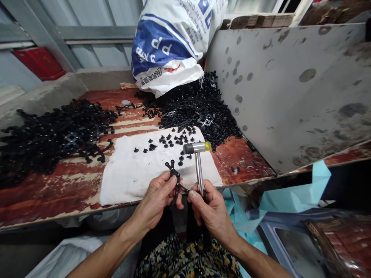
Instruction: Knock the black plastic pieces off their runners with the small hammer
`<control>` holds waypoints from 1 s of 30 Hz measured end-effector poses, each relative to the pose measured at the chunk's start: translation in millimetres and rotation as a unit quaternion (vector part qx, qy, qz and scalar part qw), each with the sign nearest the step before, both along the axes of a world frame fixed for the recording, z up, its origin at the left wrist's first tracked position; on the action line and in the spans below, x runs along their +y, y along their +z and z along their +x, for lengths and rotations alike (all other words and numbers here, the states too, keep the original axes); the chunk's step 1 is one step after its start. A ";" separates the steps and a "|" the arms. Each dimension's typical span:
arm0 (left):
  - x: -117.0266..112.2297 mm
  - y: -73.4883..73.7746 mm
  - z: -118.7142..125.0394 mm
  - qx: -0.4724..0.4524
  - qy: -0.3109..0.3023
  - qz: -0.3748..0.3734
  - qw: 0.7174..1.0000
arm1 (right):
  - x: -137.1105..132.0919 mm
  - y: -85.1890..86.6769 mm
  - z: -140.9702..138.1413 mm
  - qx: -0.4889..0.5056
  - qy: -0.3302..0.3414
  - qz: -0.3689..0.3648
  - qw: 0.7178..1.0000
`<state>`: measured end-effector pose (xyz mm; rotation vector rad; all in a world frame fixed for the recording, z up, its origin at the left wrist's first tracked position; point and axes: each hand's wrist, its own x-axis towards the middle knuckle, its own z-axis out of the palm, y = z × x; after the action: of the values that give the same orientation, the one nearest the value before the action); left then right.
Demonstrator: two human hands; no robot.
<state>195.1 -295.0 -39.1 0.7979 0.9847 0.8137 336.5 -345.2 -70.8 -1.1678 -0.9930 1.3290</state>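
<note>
My left hand (155, 199) grips a branched black plastic moulded piece (174, 181) above the near edge of a white folded towel (139, 181). My right hand (210, 208) is closed around the steel handle of a small mallet (199, 170). The mallet's head (196, 147), grey with one yellow face, points up and to the left over the towel. Its lower handle is hidden by my fingers. Several small black plastic studs (169, 141) lie scattered on the towel, just beyond both hands.
The towel rests on a worn red-brown wooden board (240, 162). Heaps of black plastic parts (55, 139) lie left and behind, below a blue-and-white woven sack (165, 50). A dented grey metal sheet (284, 92) stands at right. Light blue plastic sheeting (295, 197) hangs below the board's right edge.
</note>
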 end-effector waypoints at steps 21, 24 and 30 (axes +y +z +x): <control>53.3 11.3 -8.9 0.236 -0.005 0.024 0.972 | 0.1 -12.6 24.6 0.017 -0.089 0.002 0.996; 55.1 13.0 -5.3 0.256 -0.020 0.005 0.967 | -1.4 -18.8 26.6 0.027 -0.092 -0.009 0.995; 58.5 18.2 -0.8 0.281 -0.049 -0.012 0.958 | -1.9 -22.7 26.0 0.039 -0.090 -0.020 0.995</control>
<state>194.3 -236.5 -20.9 1.0781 1.4405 0.4916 362.6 -347.1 -93.5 -1.1973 -0.7896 1.2465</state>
